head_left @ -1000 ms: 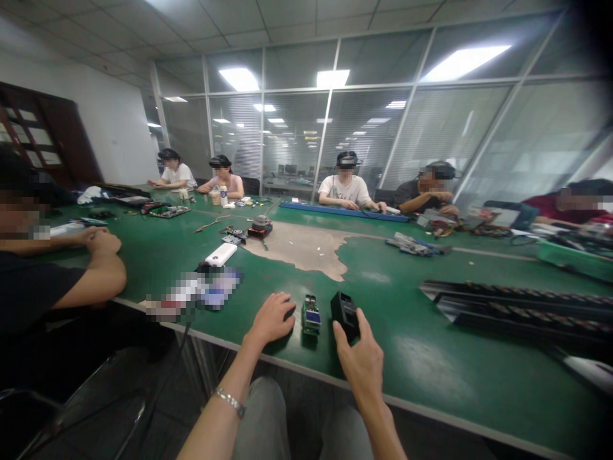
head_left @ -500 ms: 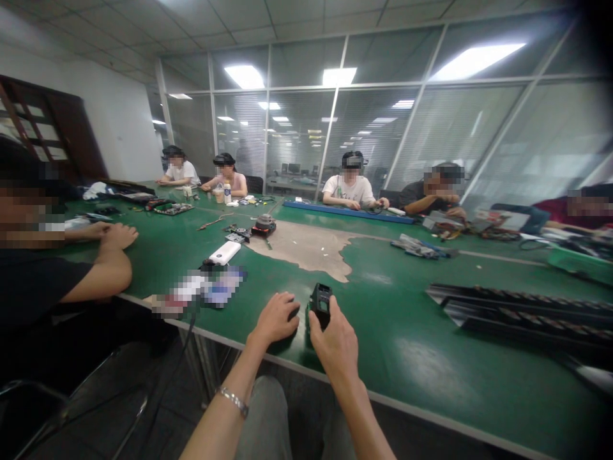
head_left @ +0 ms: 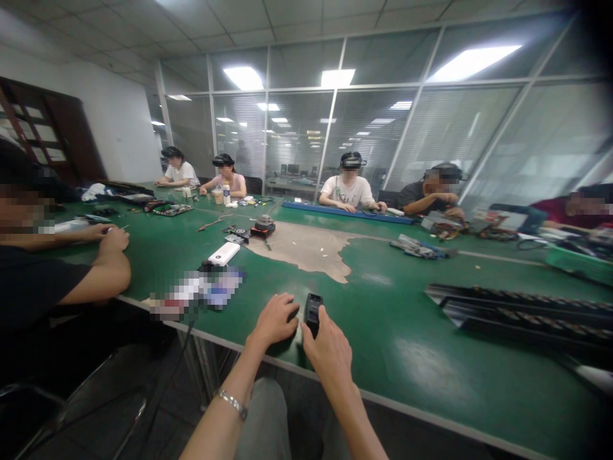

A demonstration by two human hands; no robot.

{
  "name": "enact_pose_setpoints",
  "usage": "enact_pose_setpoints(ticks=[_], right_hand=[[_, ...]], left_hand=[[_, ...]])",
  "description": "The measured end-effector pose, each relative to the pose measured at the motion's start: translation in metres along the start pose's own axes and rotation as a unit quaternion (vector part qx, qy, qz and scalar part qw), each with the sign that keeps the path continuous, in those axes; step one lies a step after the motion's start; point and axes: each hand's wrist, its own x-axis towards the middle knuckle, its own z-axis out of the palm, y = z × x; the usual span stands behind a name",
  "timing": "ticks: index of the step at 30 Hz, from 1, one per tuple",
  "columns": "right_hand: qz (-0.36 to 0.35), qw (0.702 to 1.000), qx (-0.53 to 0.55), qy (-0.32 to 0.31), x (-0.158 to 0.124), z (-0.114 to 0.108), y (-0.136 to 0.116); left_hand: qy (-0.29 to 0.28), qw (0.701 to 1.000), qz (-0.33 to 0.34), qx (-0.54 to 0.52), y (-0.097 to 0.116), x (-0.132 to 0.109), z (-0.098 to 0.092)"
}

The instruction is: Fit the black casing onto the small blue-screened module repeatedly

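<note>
Our right hand pinches a small black rectangular plastic box between thumb and fingers; our left hand lies curled on the table, and we cannot tell whether it holds anything. A slack pinch could drop the box over the near front edge of the green-topped workbench; open green surface lies toward the right of the frame.

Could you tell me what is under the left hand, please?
Something dark shows beneath the left hand on the green table; the hand covers the rest, so I cannot tell what it is.
</note>
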Motion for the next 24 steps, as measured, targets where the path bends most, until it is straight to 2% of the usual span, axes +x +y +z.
enact_pose_setpoints(ticks=[2, 7, 12, 17, 21, 24], right_hand=[[-0.005, 1.000, 0.021, 0.008, -0.005, 0.006, 0.004], [-0.012, 0.993, 0.085, 0.079, -0.005, 0.017, 0.008], [0.015, 0.996, 0.059, 0.058, -0.002, 0.018, 0.006], [0.008, 0.998, 0.037, 0.045, -0.003, 0.021, 0.007], [0.021, 0.997, 0.063, 0.048, 0.001, 0.018, 0.007], [0.027, 0.992, 0.101, 0.067, 0.010, 0.007, 0.006]], left_hand=[[-0.002, 1.000, 0.000, 0.002, 0.000, 0.001, 0.000], [-0.007, 1.000, -0.001, 0.008, -0.001, 0.001, 0.001], [-0.006, 1.000, 0.002, 0.009, 0.000, 0.000, 0.000], [0.003, 1.000, 0.007, 0.009, 0.000, 0.000, 0.001], [0.007, 1.000, 0.005, 0.012, -0.002, 0.000, 0.004], [0.010, 1.000, 0.007, 0.014, -0.002, 0.000, 0.004]])
